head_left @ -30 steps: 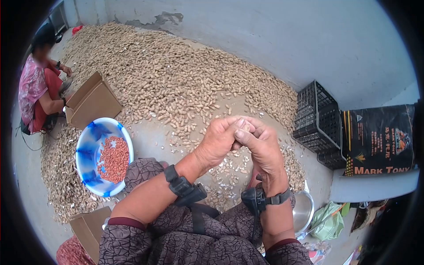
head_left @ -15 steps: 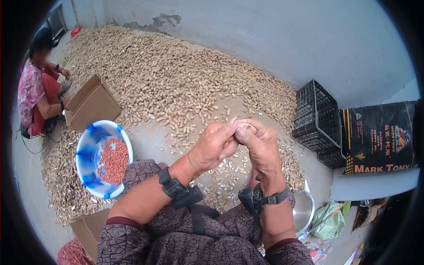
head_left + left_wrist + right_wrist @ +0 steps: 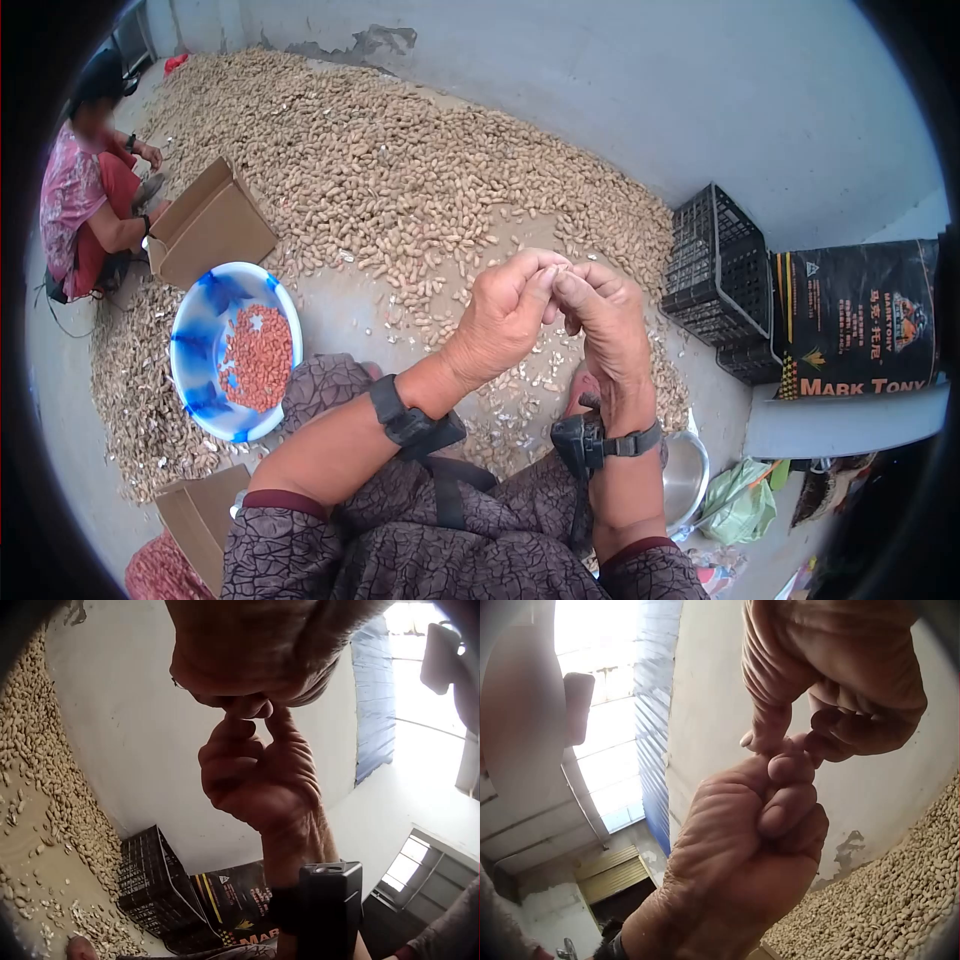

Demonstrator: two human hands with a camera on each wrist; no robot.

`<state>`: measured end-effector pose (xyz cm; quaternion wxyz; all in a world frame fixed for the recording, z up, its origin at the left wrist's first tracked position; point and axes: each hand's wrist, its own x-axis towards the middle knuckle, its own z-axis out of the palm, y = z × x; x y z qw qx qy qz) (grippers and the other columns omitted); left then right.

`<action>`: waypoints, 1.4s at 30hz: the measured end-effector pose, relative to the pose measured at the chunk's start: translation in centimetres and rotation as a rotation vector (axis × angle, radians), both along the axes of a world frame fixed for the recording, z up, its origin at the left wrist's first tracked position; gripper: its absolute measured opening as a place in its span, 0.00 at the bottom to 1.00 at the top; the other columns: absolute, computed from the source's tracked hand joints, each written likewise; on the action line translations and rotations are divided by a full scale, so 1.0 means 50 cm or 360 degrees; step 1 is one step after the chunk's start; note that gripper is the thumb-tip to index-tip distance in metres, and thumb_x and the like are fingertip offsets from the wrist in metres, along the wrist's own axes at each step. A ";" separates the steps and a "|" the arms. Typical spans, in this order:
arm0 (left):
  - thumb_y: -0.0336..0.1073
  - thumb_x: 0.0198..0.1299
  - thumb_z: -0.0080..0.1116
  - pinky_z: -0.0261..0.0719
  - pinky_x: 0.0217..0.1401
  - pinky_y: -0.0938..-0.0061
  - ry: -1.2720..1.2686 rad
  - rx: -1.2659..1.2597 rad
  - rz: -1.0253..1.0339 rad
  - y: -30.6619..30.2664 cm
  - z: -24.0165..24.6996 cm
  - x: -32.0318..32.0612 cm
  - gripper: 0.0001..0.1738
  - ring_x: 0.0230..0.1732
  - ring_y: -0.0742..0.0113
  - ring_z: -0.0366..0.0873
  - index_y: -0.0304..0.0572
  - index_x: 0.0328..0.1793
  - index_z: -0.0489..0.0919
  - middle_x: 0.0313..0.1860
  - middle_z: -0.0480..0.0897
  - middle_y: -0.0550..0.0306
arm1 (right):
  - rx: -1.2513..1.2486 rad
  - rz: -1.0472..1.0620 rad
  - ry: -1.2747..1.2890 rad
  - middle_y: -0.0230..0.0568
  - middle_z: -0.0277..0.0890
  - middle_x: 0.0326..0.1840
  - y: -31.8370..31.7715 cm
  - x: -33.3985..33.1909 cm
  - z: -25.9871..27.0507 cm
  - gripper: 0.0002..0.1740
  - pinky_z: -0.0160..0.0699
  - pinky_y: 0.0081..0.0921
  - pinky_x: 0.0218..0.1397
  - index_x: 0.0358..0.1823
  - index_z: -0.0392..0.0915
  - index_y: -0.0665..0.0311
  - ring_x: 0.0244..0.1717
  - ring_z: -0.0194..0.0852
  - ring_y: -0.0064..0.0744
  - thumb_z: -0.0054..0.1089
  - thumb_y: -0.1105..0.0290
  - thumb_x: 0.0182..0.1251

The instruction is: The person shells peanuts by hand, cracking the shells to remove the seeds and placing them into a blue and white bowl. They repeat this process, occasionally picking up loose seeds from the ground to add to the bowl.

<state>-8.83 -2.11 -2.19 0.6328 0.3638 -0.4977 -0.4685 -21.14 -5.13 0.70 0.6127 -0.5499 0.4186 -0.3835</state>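
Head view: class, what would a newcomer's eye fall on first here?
The huge heap of unshelled peanuts fills the upper middle of the view. At centre, the left hand and right hand meet fingertip to fingertip, whatever they pinch hidden. Lower left sits a blue bowl of red kernels.

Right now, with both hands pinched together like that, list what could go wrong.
1. The left hand and right hand meet above the shell litter, well clear of the blue bowl; anything that slips would likely drop among the shells.
2. Whatever they pinch is hidden, so the left thumbnail may dig into the right hand's fingertips.
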 end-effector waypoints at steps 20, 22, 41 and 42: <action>0.31 0.63 0.37 0.70 0.27 0.82 -0.0103 0.0110 0.0345 -0.015 -0.016 -0.025 0.12 0.25 0.80 0.68 0.32 0.37 0.72 0.24 0.73 0.61 | 0.0114 -0.0308 -0.0506 0.33 0.71 0.20 0.005 0.030 -0.039 0.05 0.55 0.09 0.17 0.26 0.72 0.67 0.16 0.61 0.13 0.55 0.74 0.57; 0.32 0.63 0.36 0.68 0.24 0.83 0.0160 0.0183 0.0326 -0.024 -0.032 -0.032 0.12 0.25 0.81 0.66 0.33 0.36 0.72 0.25 0.71 0.62 | 0.0027 -0.0338 -0.0508 0.32 0.72 0.21 0.013 0.038 -0.043 0.05 0.58 0.09 0.20 0.26 0.72 0.67 0.18 0.62 0.13 0.55 0.75 0.58; 0.39 0.64 0.38 0.54 0.12 0.87 0.0533 0.0661 -0.0194 -0.023 -0.010 0.005 0.14 0.11 0.82 0.56 0.38 0.34 0.71 0.17 0.68 0.64 | -0.0538 -0.0338 0.0136 0.32 0.73 0.20 0.020 0.026 -0.019 0.02 0.62 0.10 0.22 0.27 0.72 0.68 0.20 0.65 0.12 0.55 0.78 0.56; 0.39 0.64 0.38 0.54 0.12 0.87 0.0536 0.0660 -0.0191 -0.024 -0.014 0.006 0.14 0.11 0.82 0.56 0.38 0.34 0.71 0.17 0.68 0.64 | -0.0712 -0.0291 0.0173 0.31 0.73 0.20 0.021 0.026 -0.021 0.02 0.63 0.11 0.21 0.28 0.73 0.69 0.20 0.66 0.12 0.56 0.79 0.55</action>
